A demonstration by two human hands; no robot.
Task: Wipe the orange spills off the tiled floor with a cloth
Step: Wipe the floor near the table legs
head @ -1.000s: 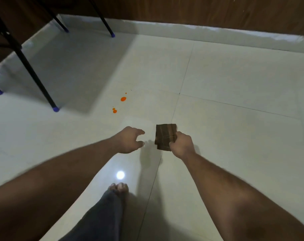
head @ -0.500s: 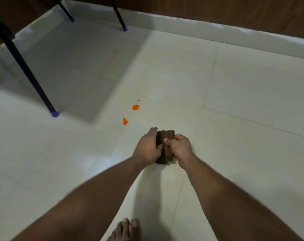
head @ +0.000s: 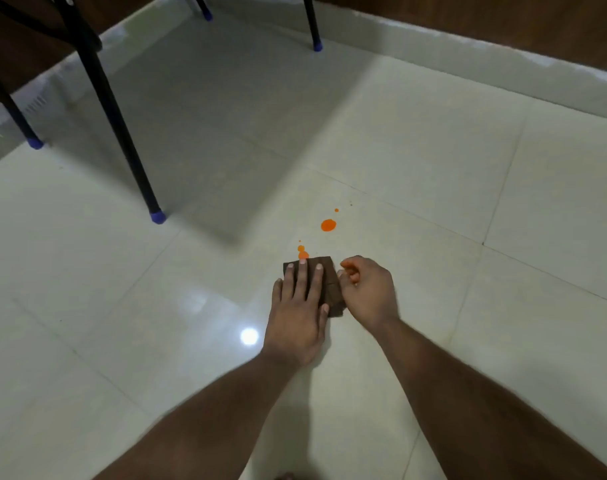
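Head view is showing the only angle here. The left hand (head: 300,308) is lying flat on the folded brown cloth (head: 330,282), fingers spread wide and pressing it onto the pale tiled floor (head: 433,168). The right hand (head: 368,292) is sitting just beside the cloth's right edge, fingers loosely curled with nothing clearly held; whether its fingertips are touching the fabric I cannot tell.

The cloth's far edge is reaching the nearest orange spill (head: 302,254), a small double drop touching or almost under the fabric. A larger orange drop (head: 328,225) is lying farther off and slightly right, with a tiny speck (head: 336,210) beyond it. All are looking wet and untouched.

To the far left, black chair legs (head: 122,133) with blue feet are standing well apart from the spills.

The wiping step appears to be just beginning: the cloth is planted, no spill cleared yet. The next move is calling for a firm push away and slightly rightward, keeping the palm flat so the cloth is sweeping over all three marks without smearing them.
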